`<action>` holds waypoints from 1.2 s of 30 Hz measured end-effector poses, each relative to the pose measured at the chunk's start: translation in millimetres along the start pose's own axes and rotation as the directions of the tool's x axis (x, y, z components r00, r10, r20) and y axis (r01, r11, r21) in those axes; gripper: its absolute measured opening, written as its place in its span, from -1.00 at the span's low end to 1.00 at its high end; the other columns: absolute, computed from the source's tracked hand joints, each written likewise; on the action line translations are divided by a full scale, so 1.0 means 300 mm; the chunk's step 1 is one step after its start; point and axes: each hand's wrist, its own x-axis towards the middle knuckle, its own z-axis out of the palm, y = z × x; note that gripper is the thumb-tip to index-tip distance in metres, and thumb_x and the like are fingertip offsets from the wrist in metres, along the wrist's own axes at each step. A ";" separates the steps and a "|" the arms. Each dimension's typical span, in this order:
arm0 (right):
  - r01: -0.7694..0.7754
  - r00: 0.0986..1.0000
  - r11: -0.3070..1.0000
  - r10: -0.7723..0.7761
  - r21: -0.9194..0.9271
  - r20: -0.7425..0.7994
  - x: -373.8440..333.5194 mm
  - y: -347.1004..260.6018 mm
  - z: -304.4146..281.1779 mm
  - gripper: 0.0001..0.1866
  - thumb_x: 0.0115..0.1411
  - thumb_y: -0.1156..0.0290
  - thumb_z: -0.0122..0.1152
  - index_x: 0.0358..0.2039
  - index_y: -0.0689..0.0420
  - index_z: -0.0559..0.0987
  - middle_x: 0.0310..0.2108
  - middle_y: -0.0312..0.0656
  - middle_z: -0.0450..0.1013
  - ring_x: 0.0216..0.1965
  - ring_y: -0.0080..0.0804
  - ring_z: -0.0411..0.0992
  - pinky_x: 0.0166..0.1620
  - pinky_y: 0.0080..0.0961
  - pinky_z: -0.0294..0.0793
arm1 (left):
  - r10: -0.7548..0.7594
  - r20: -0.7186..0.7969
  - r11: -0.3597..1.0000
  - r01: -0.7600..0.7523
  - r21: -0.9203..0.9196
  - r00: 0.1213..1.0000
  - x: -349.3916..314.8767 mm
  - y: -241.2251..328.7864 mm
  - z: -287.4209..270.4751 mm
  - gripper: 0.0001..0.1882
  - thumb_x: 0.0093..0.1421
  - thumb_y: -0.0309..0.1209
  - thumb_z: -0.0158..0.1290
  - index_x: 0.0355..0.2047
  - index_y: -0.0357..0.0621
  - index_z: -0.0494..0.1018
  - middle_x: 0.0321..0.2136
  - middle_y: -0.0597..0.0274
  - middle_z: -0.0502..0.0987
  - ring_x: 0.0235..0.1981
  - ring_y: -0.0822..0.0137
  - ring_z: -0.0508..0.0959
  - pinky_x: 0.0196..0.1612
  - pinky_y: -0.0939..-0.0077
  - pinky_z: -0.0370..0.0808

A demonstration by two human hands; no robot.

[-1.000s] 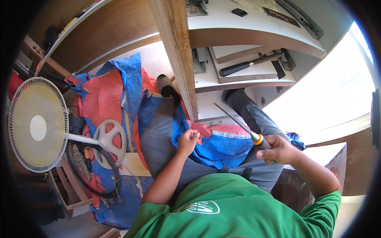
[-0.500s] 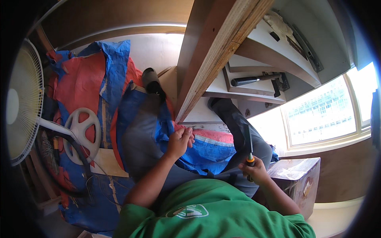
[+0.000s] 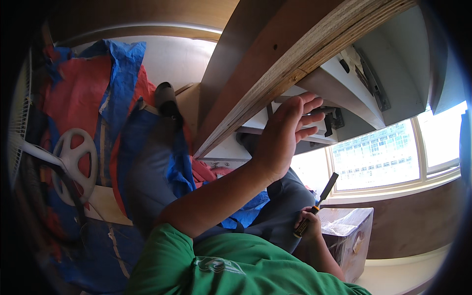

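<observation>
1. Right now my right hand [image 3: 309,221] is closed around the handle of the chisel [image 3: 303,227], fingers wrapped about it, beside the box [image 3: 361,241] in its clear wrap.
2. The chisel is tilted, blade up and toward the window [image 3: 376,152], pointing away from the shelves [image 3: 344,91]. As far as I can see, it meets no wood, so I judge that no cut is under way at this moment.
3. My left hand [image 3: 285,135] is raised in front of the shelves, fingers loosely spread, with nothing in its grasp. I cannot tell whether it touches the panel [image 3: 260,83] or only passes before it in view.
4. What looks done: the panel and shelves stand assembled, with the panel's raw edge [image 3: 295,73] exposed. It shows a knot, and a small dark hole sits in the panel's face.
5. What looks left: that edge is unfaced, and dark hardware [image 3: 334,122] lies on a lower shelf, partly behind my left fingers. I cannot tell whether any chiselling is finished, since I make out no fresh cut.
6. To my left, the red and blue tarp [image 3: 78,93] covers the floor, with the fan's base [image 3: 59,167] standing over it.
</observation>
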 end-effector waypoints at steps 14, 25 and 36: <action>-0.035 0.999 0.998 0.034 0.044 0.019 0.026 0.004 -0.010 -0.78 0.15 0.42 0.13 -0.20 0.21 0.46 -0.60 -0.12 0.40 -0.68 -0.21 0.46 -0.56 -0.35 0.54 | 0.124 0.043 0.992 -0.125 0.012 0.991 0.071 -0.037 0.018 -0.37 0.51 0.11 -0.26 0.10 -0.26 0.40 0.08 -0.10 0.56 0.21 0.08 0.52 0.28 0.14 0.34; -0.043 0.999 0.997 0.041 0.057 0.031 0.034 0.009 -0.023 -0.77 0.14 0.40 0.15 -0.21 0.22 0.46 -0.60 -0.12 0.39 -0.68 -0.21 0.46 -0.55 -0.33 0.55 | 0.194 0.012 0.975 -0.194 0.104 0.981 0.082 -0.061 0.013 -0.34 0.53 0.11 -0.34 0.04 -0.33 0.40 0.05 -0.18 0.57 0.19 0.02 0.53 0.33 0.10 0.29; -0.031 0.998 0.998 0.028 0.054 0.054 0.032 0.011 -0.023 -0.77 0.15 0.39 0.14 -0.21 0.22 0.46 -0.60 -0.11 0.39 -0.67 -0.21 0.46 -0.55 -0.33 0.54 | 0.210 -0.010 0.976 -0.209 0.068 0.978 0.079 -0.046 0.022 -0.37 0.53 0.06 -0.30 -0.04 -0.36 0.44 -0.05 -0.24 0.60 0.15 -0.06 0.57 0.31 0.04 0.35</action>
